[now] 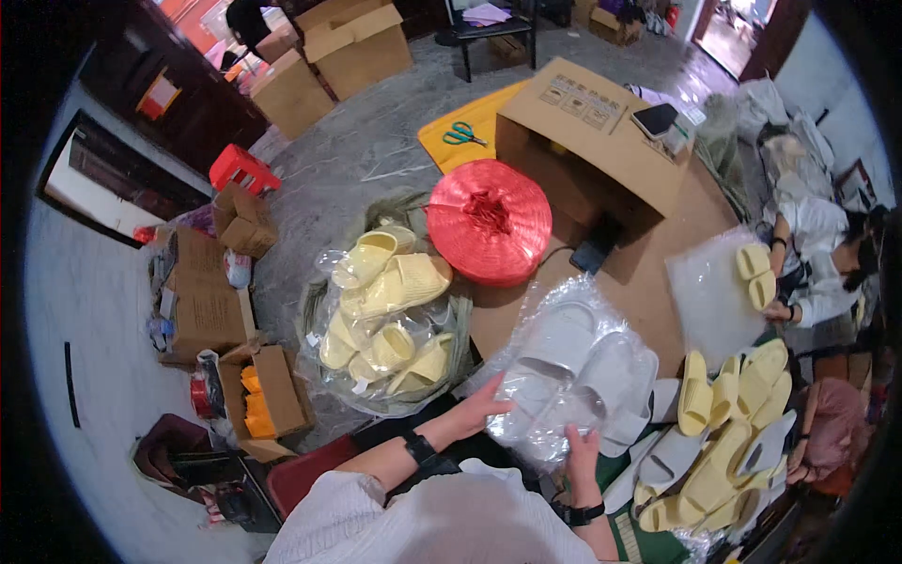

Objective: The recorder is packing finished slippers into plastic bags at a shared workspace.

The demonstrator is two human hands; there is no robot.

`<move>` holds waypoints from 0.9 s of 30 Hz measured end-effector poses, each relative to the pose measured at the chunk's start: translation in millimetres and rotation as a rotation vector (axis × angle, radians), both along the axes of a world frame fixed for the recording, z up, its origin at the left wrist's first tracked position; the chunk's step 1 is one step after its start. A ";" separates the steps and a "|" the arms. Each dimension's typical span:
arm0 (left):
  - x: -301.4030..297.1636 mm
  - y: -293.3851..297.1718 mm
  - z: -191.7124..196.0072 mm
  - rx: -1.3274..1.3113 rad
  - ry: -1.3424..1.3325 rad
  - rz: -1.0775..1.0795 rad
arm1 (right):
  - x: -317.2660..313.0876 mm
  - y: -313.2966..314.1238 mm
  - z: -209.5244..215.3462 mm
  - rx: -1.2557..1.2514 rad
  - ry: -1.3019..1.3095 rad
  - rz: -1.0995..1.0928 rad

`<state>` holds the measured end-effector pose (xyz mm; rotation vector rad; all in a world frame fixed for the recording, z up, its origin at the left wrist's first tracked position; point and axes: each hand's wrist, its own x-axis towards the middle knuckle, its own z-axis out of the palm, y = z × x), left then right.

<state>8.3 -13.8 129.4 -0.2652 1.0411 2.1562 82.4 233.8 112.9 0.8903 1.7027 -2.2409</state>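
A pair of light grey slippers (556, 346) lies inside a clear plastic bag (526, 430) in front of me. My left hand (481, 406) grips the bag's near left edge. On the bag's near side, my right hand (582, 453) holds it with the thumb on top; some of its fingers are hidden beneath. To the left, a sack (462, 324) is filled with bagged pale yellow slippers (402, 286). Close to my right hand, loose yellow slippers (711, 484) and grey slippers (672, 456) lie in a pile.
Beyond the bag sit a big roll of red plastic twine (489, 222) and an open cardboard box (587, 141) with a phone (655, 120) on top. Green-handled scissors (460, 134) rest on a yellow board (438, 148). At right, another person (816, 254) handles yellow slippers (755, 275) by clear bags.
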 end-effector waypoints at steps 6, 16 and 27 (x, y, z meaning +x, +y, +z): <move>37.6 -108.5 30.6 -0.071 -0.159 0.189 | -46.0 -104.1 18.8 0.064 0.090 0.612; -22.2 -302.8 45.9 -1.134 0.235 0.235 | -81.5 -172.3 -5.2 0.302 0.296 0.917; -35.6 -343.6 -88.6 -1.567 0.253 0.249 | -32.8 -31.7 -46.7 0.990 0.041 0.122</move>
